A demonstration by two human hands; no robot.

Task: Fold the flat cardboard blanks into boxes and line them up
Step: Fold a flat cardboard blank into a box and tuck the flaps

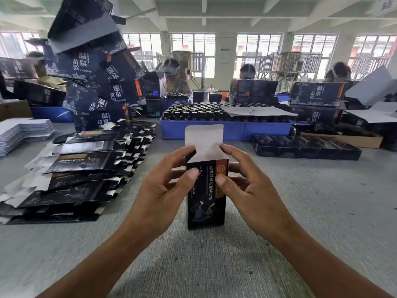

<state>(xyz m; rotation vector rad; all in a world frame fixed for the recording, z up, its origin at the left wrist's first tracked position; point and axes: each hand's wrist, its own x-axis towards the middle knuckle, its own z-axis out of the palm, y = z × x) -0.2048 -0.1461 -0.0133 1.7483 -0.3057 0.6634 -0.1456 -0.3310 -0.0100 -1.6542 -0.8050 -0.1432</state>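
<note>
A small dark printed box (206, 203) stands upright on the grey table, its white top flap (203, 138) open and pointing up. My left hand (165, 188) grips its left side, thumb on the front face and fingertips at the top left corner. My right hand (249, 186) grips the right side the same way, thumb on the front, fingers at the top right corner. A large heap of flat dark blanks (77, 168) lies to the left. A row of folded boxes (305, 145) lies lined up at the right.
A blue tray (227, 130) full of dark bottles sits behind the box. Large stacked cartons (101, 82) tower at the back left, white sheets (21, 132) at the far left. Other people work across the table.
</note>
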